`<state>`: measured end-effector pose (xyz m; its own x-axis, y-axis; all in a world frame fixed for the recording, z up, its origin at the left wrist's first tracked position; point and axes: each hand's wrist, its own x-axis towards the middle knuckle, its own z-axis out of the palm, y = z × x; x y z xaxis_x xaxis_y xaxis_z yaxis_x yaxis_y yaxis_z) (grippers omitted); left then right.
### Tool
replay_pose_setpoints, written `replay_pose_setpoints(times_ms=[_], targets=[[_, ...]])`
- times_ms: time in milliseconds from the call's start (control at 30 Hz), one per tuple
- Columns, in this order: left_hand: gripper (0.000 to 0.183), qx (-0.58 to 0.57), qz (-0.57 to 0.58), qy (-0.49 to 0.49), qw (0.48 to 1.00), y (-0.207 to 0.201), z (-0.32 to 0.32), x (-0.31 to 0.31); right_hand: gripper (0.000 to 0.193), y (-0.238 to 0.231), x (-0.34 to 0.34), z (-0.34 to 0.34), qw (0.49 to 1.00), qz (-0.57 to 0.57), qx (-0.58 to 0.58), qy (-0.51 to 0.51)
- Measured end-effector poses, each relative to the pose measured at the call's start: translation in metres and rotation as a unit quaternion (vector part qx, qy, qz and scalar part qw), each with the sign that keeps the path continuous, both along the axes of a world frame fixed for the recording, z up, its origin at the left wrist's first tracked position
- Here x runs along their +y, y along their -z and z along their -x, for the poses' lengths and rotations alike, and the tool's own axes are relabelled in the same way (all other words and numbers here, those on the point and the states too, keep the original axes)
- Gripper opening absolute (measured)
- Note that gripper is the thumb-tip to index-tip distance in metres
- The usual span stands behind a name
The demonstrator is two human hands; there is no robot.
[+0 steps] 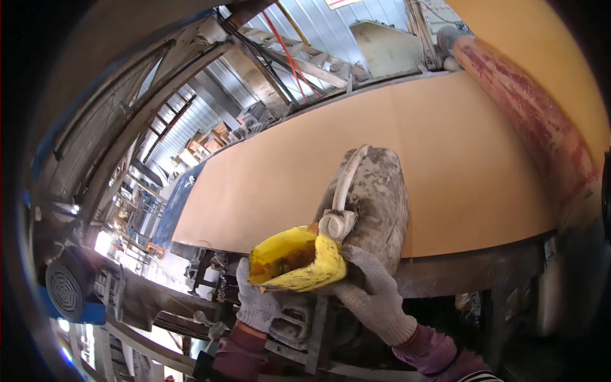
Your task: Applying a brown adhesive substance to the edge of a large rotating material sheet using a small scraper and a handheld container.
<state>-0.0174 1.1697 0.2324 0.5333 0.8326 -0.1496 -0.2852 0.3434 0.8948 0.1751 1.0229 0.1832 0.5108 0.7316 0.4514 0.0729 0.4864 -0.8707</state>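
Both my hands wear pale knitted work gloves. My left hand (258, 302) is closed on the left side of a yellow cut-open plastic container (299, 278), its inside stained dark brown. At the container's right end, my right hand (375, 296) grips it, with the thumb up near its edge and the fingers partly hidden beneath. Just beyond the container, a dirty whitish plastic jerrycan (380, 197) rests on the tan sheet surface (273, 184). The jerrycan's capped spout (336, 224) is right behind the yellow rim, and its handle runs away from me.
A long red, worn roller (528, 108) borders the sheet on the right, below a yellow-orange surface (541, 38). A dark metal frame edge (458, 270) runs along the near side. A ladder (312, 60) lies beyond the far edge. A motor (67, 286) stands at left.
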Motion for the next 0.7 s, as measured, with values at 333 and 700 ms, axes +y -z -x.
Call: replay_pose_setpoints(times_ms=[333, 700], targets=[[0.055, -0.157, -0.054, -0.030, 0.986, 0.044, -0.020, -0.037, 0.052, -0.021, -0.016, -0.027, 0.997, 0.046, 0.052, -0.030], [0.037, 0.028, -0.173, -0.098, 0.980, 0.070, 0.065, -0.023, 0.050, -0.048, -0.006, 0.029, 0.952, 0.195, -0.235, 0.026]])
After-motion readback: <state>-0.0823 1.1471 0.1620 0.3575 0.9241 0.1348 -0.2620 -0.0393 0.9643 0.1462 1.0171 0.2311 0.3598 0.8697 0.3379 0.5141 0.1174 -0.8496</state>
